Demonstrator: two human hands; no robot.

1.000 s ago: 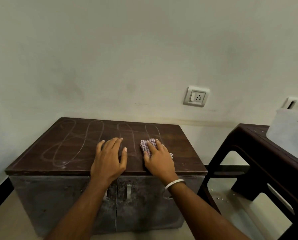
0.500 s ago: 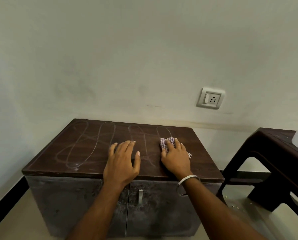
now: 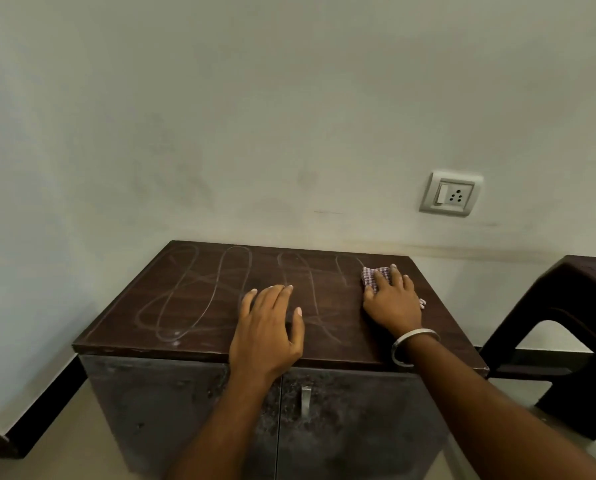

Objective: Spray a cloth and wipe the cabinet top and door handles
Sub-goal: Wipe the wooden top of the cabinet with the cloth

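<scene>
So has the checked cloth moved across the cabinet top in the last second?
Yes. The cloth under the right hand has slid toward the cabinet top's back right corner.

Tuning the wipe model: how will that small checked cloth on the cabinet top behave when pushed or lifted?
Probably floppy: the small pink-and-white checked cloth lies bunched under the right hand, a corner poking out beside the wrist. Likely light, thin fabric. It should slide easily on the smooth dark brown wooden cabinet top, given the looping wipe streaks.
</scene>
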